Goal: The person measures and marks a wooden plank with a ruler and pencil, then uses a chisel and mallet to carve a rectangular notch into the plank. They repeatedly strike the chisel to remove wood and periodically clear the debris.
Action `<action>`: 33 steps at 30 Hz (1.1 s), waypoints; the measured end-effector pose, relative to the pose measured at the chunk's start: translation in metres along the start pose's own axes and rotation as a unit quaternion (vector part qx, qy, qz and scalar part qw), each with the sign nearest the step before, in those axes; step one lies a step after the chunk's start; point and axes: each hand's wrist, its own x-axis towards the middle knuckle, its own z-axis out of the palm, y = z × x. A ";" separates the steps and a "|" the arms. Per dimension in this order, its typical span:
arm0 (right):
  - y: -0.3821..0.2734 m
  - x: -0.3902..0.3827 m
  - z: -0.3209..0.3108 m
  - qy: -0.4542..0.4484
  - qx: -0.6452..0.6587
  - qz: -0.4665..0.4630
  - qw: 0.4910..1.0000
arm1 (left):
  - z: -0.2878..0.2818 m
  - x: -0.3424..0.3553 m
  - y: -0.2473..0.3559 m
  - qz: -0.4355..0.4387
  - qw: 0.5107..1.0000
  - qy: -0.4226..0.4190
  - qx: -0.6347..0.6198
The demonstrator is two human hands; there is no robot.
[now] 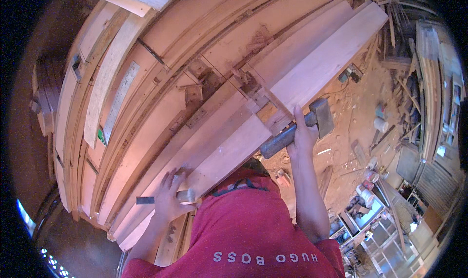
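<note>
My left hand (168, 200) is closed around a chisel (145, 200), low on the left beside my red shirt. Its flat dark blade sticks out to the left, and the pale handle end shows to the right of the fingers. My right hand (304, 136) grips a dark mallet (323, 118) by its thick handle, with the block-shaped head on the far right side of the hand. A long pinkish timber (231, 153) lies just ahead of me, between the two hands. Beyond its right end, a gap with cut joint pieces separates it from another long timber (331, 58).
More long timbers lie side by side farther off, with a pale loose board (109, 78) on them. A small wooden block (193, 93) sits among them. To the right is a sandy floor (351, 112) with scraps, a white container (381, 125) and stacked planks (429, 92).
</note>
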 end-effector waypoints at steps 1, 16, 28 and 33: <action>0.002 0.002 -0.003 0.004 -0.001 0.008 1.000 | 0.009 -0.013 -0.008 -0.018 1.000 0.001 0.020; -0.007 0.026 0.017 -0.025 0.006 -0.007 1.000 | 0.051 -0.022 -0.025 -0.021 0.996 0.090 0.021; -0.042 0.033 0.012 -0.046 -0.045 0.009 0.998 | 0.027 0.020 -0.017 0.004 0.988 0.140 0.065; -0.038 0.008 -0.049 0.003 -0.051 0.032 0.998 | -0.029 0.067 0.047 -0.013 0.983 0.181 -0.012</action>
